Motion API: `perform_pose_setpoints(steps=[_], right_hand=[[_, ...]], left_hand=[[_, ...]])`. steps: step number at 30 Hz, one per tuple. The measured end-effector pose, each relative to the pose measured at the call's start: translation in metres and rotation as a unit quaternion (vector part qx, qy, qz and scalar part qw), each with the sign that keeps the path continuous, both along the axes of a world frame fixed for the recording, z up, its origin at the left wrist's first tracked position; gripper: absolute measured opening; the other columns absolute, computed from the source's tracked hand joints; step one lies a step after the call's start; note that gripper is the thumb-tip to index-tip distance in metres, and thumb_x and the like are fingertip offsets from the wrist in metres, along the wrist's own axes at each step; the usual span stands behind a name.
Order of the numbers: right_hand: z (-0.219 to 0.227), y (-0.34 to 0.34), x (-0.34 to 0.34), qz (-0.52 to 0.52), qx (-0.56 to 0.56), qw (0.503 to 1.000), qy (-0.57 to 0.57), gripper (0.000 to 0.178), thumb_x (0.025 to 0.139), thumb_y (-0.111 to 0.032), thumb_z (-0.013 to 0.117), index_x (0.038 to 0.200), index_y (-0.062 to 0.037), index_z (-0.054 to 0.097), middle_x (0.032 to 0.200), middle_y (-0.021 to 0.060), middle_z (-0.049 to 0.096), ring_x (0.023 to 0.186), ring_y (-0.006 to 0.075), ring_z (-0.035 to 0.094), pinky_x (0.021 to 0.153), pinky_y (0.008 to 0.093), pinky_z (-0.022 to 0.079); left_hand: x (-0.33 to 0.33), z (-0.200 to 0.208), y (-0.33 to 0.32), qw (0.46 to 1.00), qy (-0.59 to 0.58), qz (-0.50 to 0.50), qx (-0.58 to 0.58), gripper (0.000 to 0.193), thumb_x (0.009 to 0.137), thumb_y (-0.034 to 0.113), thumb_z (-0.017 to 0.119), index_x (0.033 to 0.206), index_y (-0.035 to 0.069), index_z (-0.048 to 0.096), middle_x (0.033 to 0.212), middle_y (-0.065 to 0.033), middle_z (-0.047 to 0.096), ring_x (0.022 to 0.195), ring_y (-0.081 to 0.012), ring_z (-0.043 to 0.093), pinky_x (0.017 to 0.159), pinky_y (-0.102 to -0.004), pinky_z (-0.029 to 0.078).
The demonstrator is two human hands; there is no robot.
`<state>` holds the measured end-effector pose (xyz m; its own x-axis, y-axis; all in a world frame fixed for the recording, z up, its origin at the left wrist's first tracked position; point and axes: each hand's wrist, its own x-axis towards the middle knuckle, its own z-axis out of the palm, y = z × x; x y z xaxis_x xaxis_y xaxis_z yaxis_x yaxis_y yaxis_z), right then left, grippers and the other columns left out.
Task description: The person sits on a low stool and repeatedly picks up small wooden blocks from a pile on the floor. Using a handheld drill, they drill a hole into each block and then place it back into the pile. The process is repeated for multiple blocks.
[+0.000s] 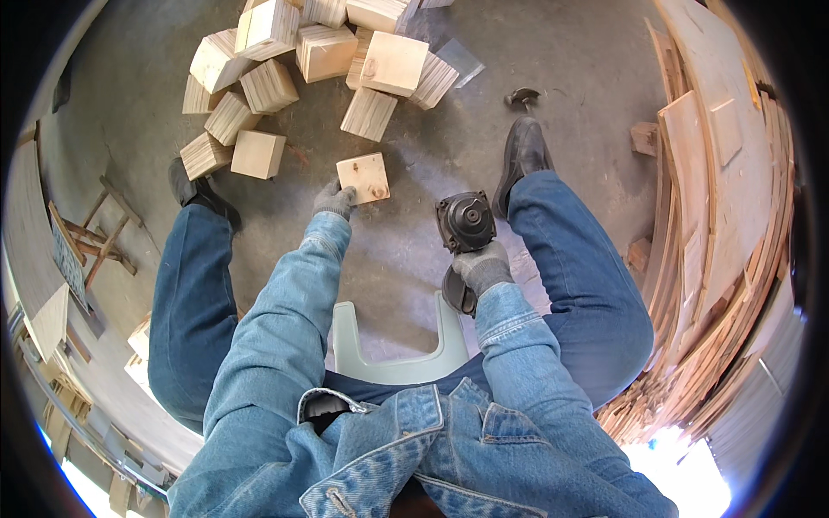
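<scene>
Gripping the block (366, 177) at its eight o'clock with our left fingers (347, 195), we have the power tool (467, 219) apart at the block's four, right fingers (494, 253) clamped round it

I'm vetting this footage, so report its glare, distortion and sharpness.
Head view: stacked boards at right bow along the dark, curved rim; head view: white glare washes out the lower right edge beside the denim jacket, with a smaller patch at lower left; head view: the wooden block at the left hand and the power tool in the right hand look fairly sharp.
</scene>
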<state>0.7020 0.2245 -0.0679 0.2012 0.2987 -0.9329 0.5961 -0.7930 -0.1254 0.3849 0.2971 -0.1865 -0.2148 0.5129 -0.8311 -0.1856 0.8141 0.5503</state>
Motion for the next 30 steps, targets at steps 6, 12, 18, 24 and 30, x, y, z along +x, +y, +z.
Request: perform_pose_setpoints(steps=[6, 12, 18, 24, 30], right_hand=[[0.047, 0.025, -0.019, 0.066, 0.016, 0.997, -0.039, 0.040, 0.085, -0.010, 0.067, 0.124, -0.0071, 0.069, 0.117, 0.0109, 0.075, 0.112, 0.0212, 0.070, 0.100, 0.0319, 0.050], [0.046, 0.022, -0.018, 0.063, 0.009, 0.995, -0.080, 0.033, 0.083, -0.011, 0.068, 0.115, -0.0069, 0.072, 0.102, 0.0119, 0.076, 0.095, 0.0240, 0.072, 0.085, 0.0348, 0.056], [0.054, 0.028, -0.019, 0.061, -0.018, 0.996, -0.058, 0.039, 0.085, -0.016, 0.070, 0.123, -0.0143, 0.072, 0.122, 0.0101, 0.074, 0.118, 0.0245, 0.069, 0.099, 0.0340, 0.053], [0.048, 0.021, -0.018, 0.077, 0.083, 0.993, -0.022, 0.033, 0.071, -0.008, 0.075, 0.104, -0.0071, 0.072, 0.086, 0.0113, 0.072, 0.075, 0.0251, 0.068, 0.066, 0.0377, 0.053], [0.072, 0.006, -0.030, 0.082, 0.228, 0.970, -0.008, 0.028, 0.067, -0.006, 0.077, 0.095, -0.0028, 0.072, 0.073, 0.0132, 0.072, 0.057, 0.0269, 0.069, 0.054, 0.0404, 0.055]], left_hand=[[-0.008, -0.015, 0.005, 0.995, 0.026, -0.054, 0.083, 0.048, 0.093, 0.002, 0.066, 0.141, 0.004, 0.061, 0.127, -0.0099, 0.070, 0.100, -0.0180, 0.069, 0.080, -0.0316, 0.057], [-0.021, -0.016, -0.002, 0.985, 0.146, -0.092, 0.026, 0.053, 0.091, 0.012, 0.073, 0.142, 0.005, 0.060, 0.125, -0.0079, 0.072, 0.087, -0.0153, 0.069, 0.067, -0.0303, 0.055], [-0.062, 0.012, 0.000, 0.970, 0.214, -0.113, -0.004, 0.055, 0.088, 0.019, 0.078, 0.139, 0.006, 0.063, 0.115, -0.0082, 0.074, 0.067, -0.0122, 0.063, 0.058, -0.0303, 0.053], [-0.097, 0.126, 0.043, 0.965, 0.207, -0.048, 0.157, 0.042, 0.086, 0.016, 0.078, 0.124, 0.000, 0.071, 0.081, -0.0028, 0.069, 0.059, -0.0108, 0.059, 0.052, -0.0263, 0.049], [-0.137, 0.330, 0.047, 0.935, 0.109, -0.020, 0.336, 0.031, 0.092, 0.011, 0.078, 0.122, 0.005, 0.074, 0.107, -0.0035, 0.075, 0.092, -0.0118, 0.068, 0.078, -0.0255, 0.055]])
